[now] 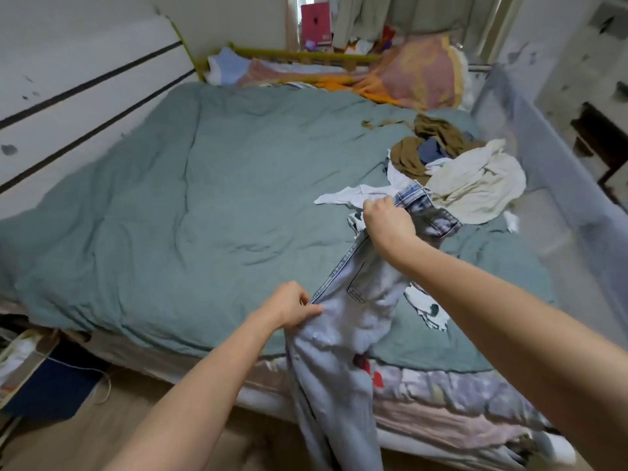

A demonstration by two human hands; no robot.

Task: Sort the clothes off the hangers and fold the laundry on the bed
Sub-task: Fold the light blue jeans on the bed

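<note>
While both hands (343,263) pinch the waistband, jeans (343,338) half off bed (170,198)

Soft, even daylight fills the room, brightest at the curtained window (390,15) beyond the far end of the bed; shadows are faint, and nothing glares. Wide-angle distortion bows the white wall panel with dark stripes (85,96) and the grey mesh bed rail (543,147). Edges smear; the pale blue denim jeans (339,385) hanging low look motion-blurred.
</note>
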